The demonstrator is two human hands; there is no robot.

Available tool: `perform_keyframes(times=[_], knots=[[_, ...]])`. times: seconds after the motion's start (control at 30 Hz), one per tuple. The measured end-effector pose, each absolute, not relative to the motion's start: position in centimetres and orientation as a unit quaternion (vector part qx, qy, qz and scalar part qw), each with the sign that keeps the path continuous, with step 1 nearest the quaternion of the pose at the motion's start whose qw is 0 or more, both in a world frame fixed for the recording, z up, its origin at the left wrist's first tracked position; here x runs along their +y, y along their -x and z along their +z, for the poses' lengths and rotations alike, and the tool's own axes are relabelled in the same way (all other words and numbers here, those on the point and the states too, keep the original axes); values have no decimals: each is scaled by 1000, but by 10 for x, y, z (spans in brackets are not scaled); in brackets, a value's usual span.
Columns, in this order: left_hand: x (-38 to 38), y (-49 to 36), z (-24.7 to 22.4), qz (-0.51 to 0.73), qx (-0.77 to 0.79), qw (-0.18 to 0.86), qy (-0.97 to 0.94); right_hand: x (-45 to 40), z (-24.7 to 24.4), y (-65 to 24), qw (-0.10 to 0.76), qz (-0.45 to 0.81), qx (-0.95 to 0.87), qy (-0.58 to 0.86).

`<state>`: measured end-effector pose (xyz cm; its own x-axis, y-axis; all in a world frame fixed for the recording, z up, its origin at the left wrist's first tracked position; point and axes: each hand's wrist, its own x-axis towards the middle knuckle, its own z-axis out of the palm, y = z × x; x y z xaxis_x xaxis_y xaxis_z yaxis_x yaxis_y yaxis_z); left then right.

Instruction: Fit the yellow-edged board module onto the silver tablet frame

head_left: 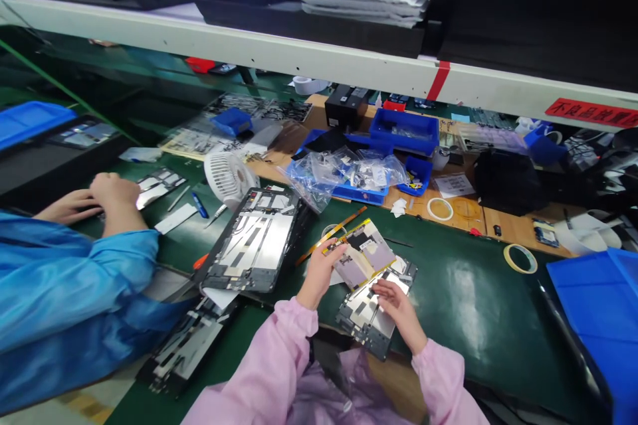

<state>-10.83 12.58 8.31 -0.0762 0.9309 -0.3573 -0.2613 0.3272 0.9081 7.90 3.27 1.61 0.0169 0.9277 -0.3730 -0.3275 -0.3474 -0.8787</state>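
Observation:
My left hand grips the left edge of a flat tablet battery with grey cells and yellow edging. The battery is tilted above a tablet body, whose silver inside and black end show below it. Over that body, my right hand has its fingers apart and slightly bent. Its fingertips are near the lower edge of the battery; whether they touch the body is unclear. A thin amber strip and a dark thin tool lie behind the battery.
Stacked tablet bodies stand to my left, by a white fan. A co-worker's blue sleeve is farther left. Blue bins and plastic bags line the back. At right are a tape roll and a blue crate.

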Motion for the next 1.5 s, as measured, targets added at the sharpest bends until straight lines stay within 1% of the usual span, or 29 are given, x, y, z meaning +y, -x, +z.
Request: perform_keyframes(times=[0.13, 0.23, 0.3, 0.37, 0.4, 0.43, 0.5, 0.6, 0.67, 0.73, 0.8, 0.87, 1.0, 1.13, 1.23, 1.33, 1.43, 1.5], knots=[[108, 119, 100, 448, 557, 592, -372, 41, 27, -88, 521, 565, -291, 570], [95, 123, 110, 396, 562, 589, -425, 50, 55, -95, 531, 480, -346, 607], [87, 122, 114, 363, 560, 595, -448, 53, 79, -90, 483, 455, -452, 596], [81, 122, 117, 339, 554, 609, -455, 51, 96, -76, 415, 477, -531, 564], [78, 124, 117, 330, 549, 621, -453, 48, 100, -68, 395, 505, -534, 551], [75, 127, 117, 321, 540, 637, -446, 44, 101, -60, 391, 533, -517, 544], [69, 137, 116, 301, 514, 681, -425, 35, 94, -46, 409, 580, -452, 541], [53, 157, 110, 282, 467, 750, -373, 22, 73, -35, 454, 593, -364, 557], [35, 163, 101, 312, 428, 793, -301, 16, 60, -30, 478, 578, -327, 575], [13, 158, 90, 365, 406, 805, -232, 12, 50, -24, 502, 560, -293, 591], [-9, 146, 78, 413, 426, 776, -211, 10, 43, -18, 521, 543, -265, 603], [-26, 135, 66, 434, 453, 749, -212, 7, 40, -12, 532, 536, -241, 610], [-37, 133, 54, 416, 504, 715, -250, 2, 42, -6, 533, 558, -199, 604], [-26, 153, 66, 380, 523, 697, -310, 1, 49, -9, 504, 629, -154, 572], [-22, 164, 77, 381, 483, 721, -319, 2, 52, -9, 483, 673, -113, 548], [-28, 162, 77, 387, 458, 726, -336, 3, 54, -6, 487, 691, -74, 529], [-35, 147, 67, 374, 550, 657, -356, 4, 55, -2, 498, 693, -50, 519], [-34, 134, 61, 378, 619, 601, -335, 5, 55, -2, 499, 694, -43, 517]])
